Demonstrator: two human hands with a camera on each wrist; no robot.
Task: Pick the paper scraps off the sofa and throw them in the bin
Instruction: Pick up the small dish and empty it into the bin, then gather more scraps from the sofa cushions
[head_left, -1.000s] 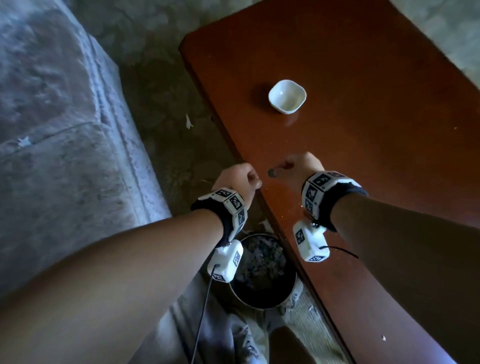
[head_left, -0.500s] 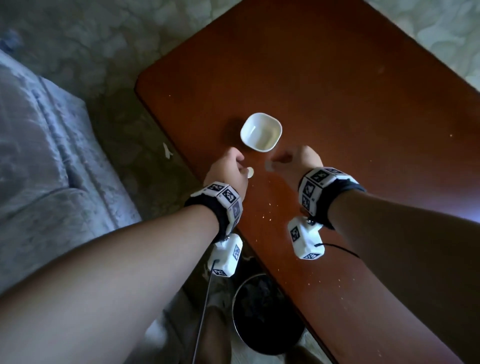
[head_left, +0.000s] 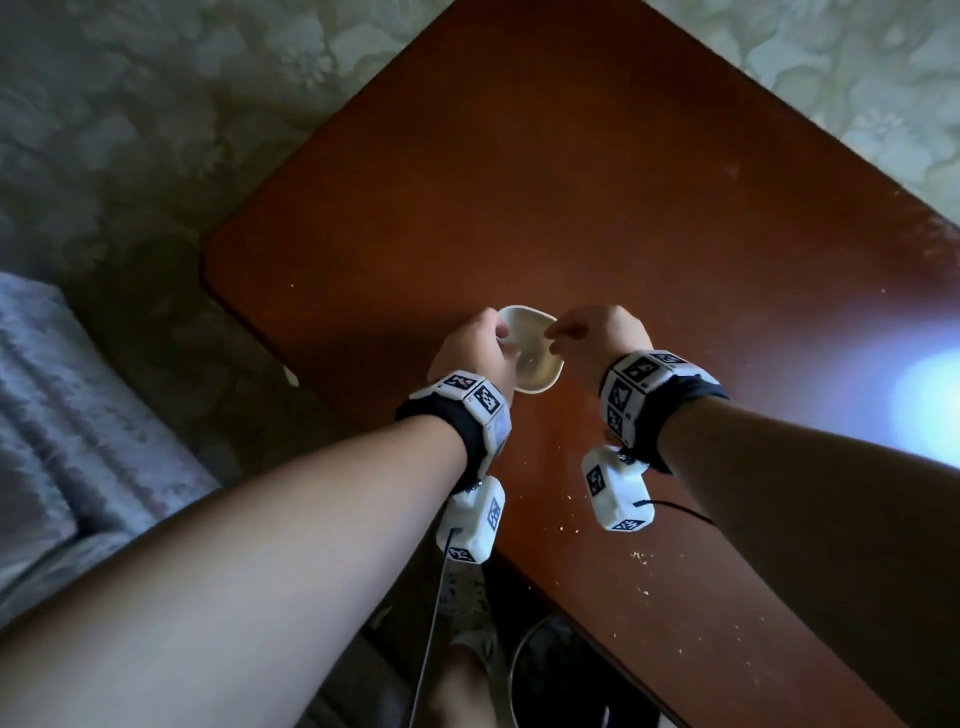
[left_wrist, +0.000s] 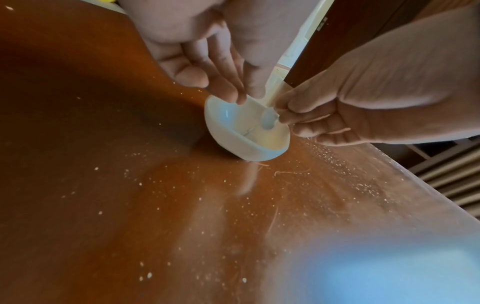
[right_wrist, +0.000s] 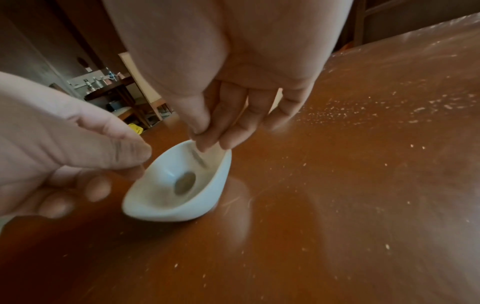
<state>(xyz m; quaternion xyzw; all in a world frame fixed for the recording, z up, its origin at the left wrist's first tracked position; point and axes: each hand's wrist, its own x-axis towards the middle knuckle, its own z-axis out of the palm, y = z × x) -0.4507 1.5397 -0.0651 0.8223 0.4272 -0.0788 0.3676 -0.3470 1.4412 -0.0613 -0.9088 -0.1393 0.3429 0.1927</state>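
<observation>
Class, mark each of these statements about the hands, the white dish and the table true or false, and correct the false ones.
1. The white dish stands on the brown table. True.
2. The left hand and the right hand are on opposite sides of the dish. True.
3. The right hand rests flat on the sofa. False: it is over the table, its fingertips at the dish's rim.
4. The tabletop is spotless. False: pale crumbs are scattered on it.
5. The dish lies upside down. False: its hollow faces up.
</observation>
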